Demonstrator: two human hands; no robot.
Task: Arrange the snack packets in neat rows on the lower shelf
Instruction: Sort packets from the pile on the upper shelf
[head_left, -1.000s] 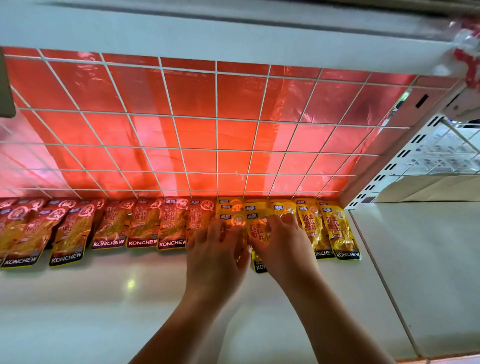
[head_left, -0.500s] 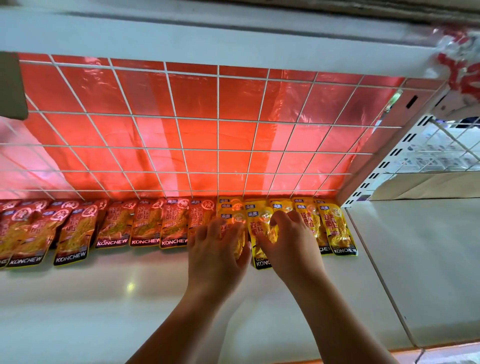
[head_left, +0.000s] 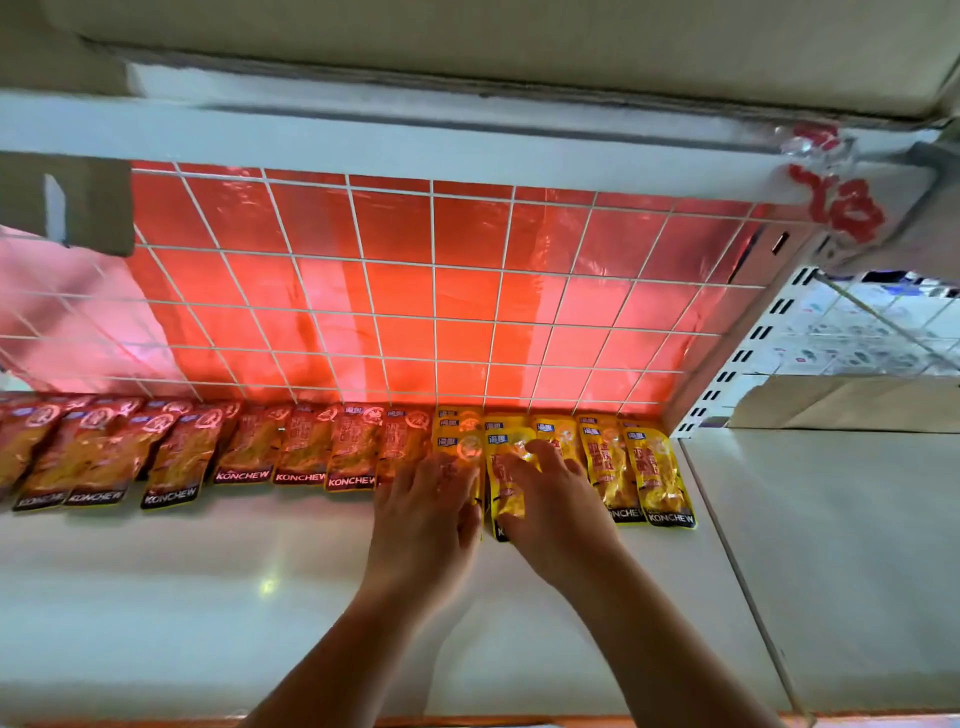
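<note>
A row of snack packets lies flat along the back of the white lower shelf (head_left: 218, 587). Red KONCHEW packets (head_left: 306, 447) fill the left and middle, and yellow packets (head_left: 654, 478) fill the right end. My left hand (head_left: 423, 525) rests flat, fingers straight, on a yellow packet (head_left: 457, 441) at the join between red and yellow. My right hand (head_left: 556, 504) lies beside it with fingers spread over the neighbouring yellow packet (head_left: 501, 483), whose lower edge it hides.
A white wire grid (head_left: 431, 291) over red foil backs the shelf. An upper shelf edge (head_left: 363, 140) hangs overhead. A perforated white upright (head_left: 727, 374) bounds the right side, with another white shelf (head_left: 831, 545) beyond it.
Both hands stay on the yellow packets in the middle. My right hand's fingers have spread flatter over its packet, and the view has tilted up slightly.
</note>
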